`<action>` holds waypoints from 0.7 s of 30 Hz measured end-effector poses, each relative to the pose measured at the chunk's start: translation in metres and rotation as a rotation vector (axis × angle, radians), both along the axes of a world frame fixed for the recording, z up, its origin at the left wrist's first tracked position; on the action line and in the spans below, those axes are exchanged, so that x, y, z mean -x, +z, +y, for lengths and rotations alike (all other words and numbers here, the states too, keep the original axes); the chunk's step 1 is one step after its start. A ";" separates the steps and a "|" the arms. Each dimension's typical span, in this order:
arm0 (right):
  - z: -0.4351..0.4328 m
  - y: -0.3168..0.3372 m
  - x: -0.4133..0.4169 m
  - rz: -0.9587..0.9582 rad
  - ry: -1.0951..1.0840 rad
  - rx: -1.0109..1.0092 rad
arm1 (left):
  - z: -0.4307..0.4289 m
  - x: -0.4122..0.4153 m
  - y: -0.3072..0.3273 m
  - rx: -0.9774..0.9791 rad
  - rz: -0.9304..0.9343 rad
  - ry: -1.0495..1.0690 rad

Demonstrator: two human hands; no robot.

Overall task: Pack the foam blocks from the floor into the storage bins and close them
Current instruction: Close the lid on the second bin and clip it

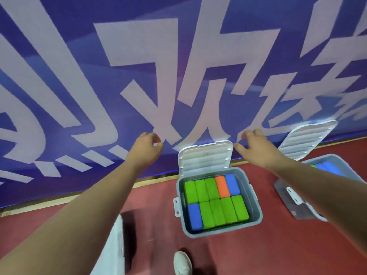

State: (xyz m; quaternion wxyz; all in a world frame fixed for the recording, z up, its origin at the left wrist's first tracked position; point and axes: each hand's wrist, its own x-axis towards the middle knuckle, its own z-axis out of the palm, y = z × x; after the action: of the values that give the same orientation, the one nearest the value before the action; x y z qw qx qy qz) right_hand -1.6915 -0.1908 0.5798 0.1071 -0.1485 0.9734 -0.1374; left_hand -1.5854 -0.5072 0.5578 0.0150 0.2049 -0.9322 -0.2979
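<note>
While leaning over the red floor (258, 251), stretching both bare arms toward a blue wall banner (79, 76) with big white letters, running across the whole far side. Looking down on a gray bin (256, 197) sitting close to that wall, its white lid (206, 157) standing upright at the far rim. Seeing bare floor left of the bin and in front of it, down to a white shoe (182, 262) and a pale trouser leg (111, 251). Finding the way narrower on the right, with a second bin (294, 207) lying near the first, partly hidden under the right forearm, and its own lid (307, 139) tilting back toward the wall. Noting the foam blocks (215, 199) filling the first bin in two rows: three green, one orange and one blue at the back, one blue and four green at the front. Holding the left hand (148, 148) up, well left of the lid and above the blocks, fingers curling inward around nothing. Keeping the right hand (256, 147) just beside the lid's upper right corner, fingers loosely bent and spread, thumb pointing at that corner; being unable to tell whether touching it.
</note>
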 end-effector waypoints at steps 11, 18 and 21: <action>-0.012 -0.169 0.148 -0.137 0.078 -0.039 | 0.020 0.159 -0.182 -0.011 -0.208 -0.050; -0.030 -0.264 0.230 -0.142 0.288 -0.098 | 0.030 0.234 -0.285 0.086 -0.318 -0.020; -0.034 -0.311 0.263 -0.149 0.341 -0.159 | 0.042 0.255 -0.323 0.042 -0.376 -0.062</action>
State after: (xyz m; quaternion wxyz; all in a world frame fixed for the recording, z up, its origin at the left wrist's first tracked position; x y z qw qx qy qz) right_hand -1.9550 -0.2250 0.2685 0.2118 -0.2918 0.9314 -0.0504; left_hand -1.8406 -0.4657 0.2346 -0.1646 0.2276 -0.9305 -0.2350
